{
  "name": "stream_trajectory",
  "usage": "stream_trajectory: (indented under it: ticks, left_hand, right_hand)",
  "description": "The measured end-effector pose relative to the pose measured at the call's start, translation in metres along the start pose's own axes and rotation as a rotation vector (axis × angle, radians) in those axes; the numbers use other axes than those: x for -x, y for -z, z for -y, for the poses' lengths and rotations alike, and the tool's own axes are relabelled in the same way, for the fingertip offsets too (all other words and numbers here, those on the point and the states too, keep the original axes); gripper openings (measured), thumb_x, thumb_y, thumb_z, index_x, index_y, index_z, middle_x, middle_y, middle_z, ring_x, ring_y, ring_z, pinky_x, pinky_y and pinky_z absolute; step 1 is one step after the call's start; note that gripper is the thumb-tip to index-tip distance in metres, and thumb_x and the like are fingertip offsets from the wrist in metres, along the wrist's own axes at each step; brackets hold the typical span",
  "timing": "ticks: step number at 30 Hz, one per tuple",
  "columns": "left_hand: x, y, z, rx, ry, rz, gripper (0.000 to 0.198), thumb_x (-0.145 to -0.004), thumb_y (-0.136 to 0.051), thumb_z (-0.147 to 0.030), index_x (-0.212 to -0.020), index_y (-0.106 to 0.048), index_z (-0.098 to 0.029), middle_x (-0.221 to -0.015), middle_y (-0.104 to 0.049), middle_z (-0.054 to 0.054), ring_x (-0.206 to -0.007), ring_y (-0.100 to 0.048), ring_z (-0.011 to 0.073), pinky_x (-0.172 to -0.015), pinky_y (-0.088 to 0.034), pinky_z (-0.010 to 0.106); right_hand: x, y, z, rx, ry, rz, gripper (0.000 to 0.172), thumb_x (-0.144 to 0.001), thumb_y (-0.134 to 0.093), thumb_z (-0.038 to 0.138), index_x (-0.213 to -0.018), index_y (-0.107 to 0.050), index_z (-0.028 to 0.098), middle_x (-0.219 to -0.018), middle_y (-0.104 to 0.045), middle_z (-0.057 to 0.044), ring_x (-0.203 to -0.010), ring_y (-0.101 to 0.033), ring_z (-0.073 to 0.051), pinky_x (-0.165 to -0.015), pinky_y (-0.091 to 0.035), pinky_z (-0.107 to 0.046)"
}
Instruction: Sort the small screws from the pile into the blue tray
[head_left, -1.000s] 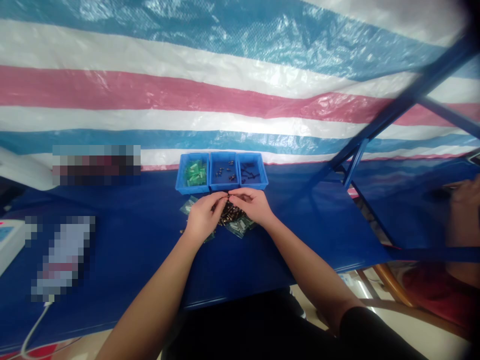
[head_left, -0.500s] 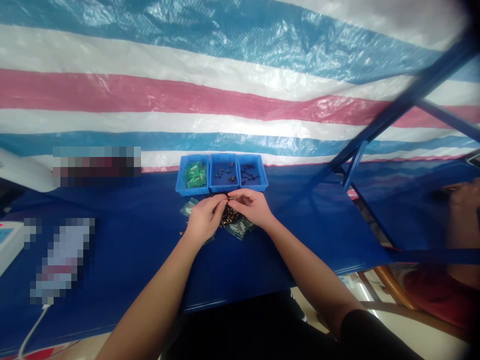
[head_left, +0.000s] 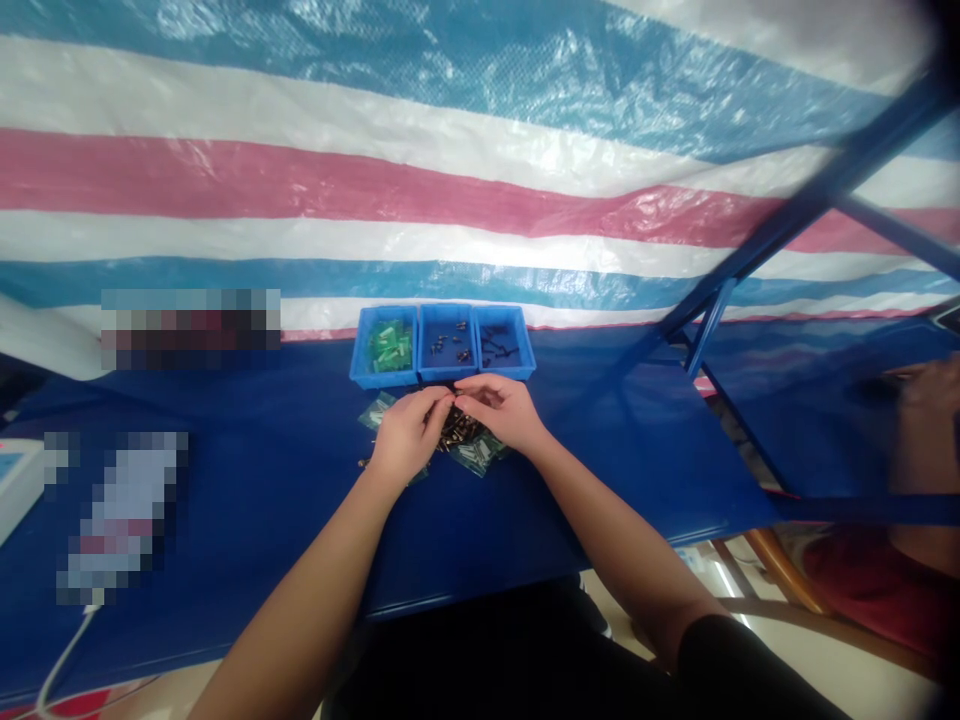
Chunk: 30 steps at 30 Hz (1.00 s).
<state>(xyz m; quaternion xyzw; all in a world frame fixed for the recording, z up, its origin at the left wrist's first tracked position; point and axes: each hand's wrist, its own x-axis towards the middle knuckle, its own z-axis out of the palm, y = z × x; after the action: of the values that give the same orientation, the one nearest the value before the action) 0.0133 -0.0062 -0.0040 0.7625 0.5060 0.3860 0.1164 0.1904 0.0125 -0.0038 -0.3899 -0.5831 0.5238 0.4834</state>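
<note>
My left hand (head_left: 406, 430) and my right hand (head_left: 504, 408) meet at the fingertips, both closed in a pinch. What lies between the fingers is too small and too covered to name. Beneath them is a heap of small brass and dark metal parts (head_left: 459, 432), partly hidden by the hands. Small clear bags of silvery parts (head_left: 478, 454) lie at the heap's right side, and another clear bag (head_left: 375, 410) shows beyond my left hand.
Behind the hands stand three joined blue bins: one with green pieces (head_left: 390, 346), one with small metal parts (head_left: 463, 356), one with dark screw-like parts (head_left: 499, 345). A blue frame post (head_left: 712, 310) rises at right, with another person's hand (head_left: 930, 405) past it. A white cable (head_left: 64, 650) lies left.
The fingertips have drawn slightly closer together, covering the small piece that showed between them. The bins and the heap have not moved.
</note>
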Motion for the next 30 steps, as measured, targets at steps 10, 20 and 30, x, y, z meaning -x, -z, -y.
stream_trajectory:
  ticks: [10,20,30]
  left_hand:
    - [0.0013,0.0005,-0.0019,0.029,0.049,-0.013,0.029,-0.094,-0.053,-0.038,-0.115,-0.063,-0.021,-0.08,-0.069,0.001,-0.069,-0.065,0.0131,-0.062,-0.048,0.022]
    - [0.0004,0.0006,-0.0012,0.041,0.052,-0.024,0.024,-0.095,-0.05,-0.035,-0.104,-0.065,-0.02,-0.087,-0.072,0.003,-0.073,-0.066,0.0136,-0.068,-0.049,0.022]
    - [0.0003,0.0014,-0.003,0.073,0.089,0.014,0.027,-0.096,-0.048,-0.038,-0.11,-0.063,-0.021,-0.083,-0.07,0.002,-0.066,-0.064,0.0128,-0.06,-0.046,0.022]
  right_hand:
    - [-0.0002,0.0,-0.0013,-0.032,0.003,-0.035,0.027,-0.077,-0.073,0.037,-0.098,-0.073,0.02,-0.089,-0.074,-0.005,-0.077,-0.069,-0.016,-0.076,-0.057,-0.031]
    - [0.0008,-0.0009,-0.0001,0.016,-0.009,-0.012,0.031,-0.075,-0.074,0.039,-0.099,-0.072,0.02,-0.091,-0.074,-0.005,-0.079,-0.069,-0.017,-0.075,-0.057,-0.031]
    - [0.001,-0.0009,-0.0004,0.08,0.015,-0.032,0.029,-0.077,-0.073,0.039,-0.099,-0.073,0.021,-0.093,-0.074,-0.006,-0.08,-0.069,-0.017,-0.075,-0.056,-0.031]
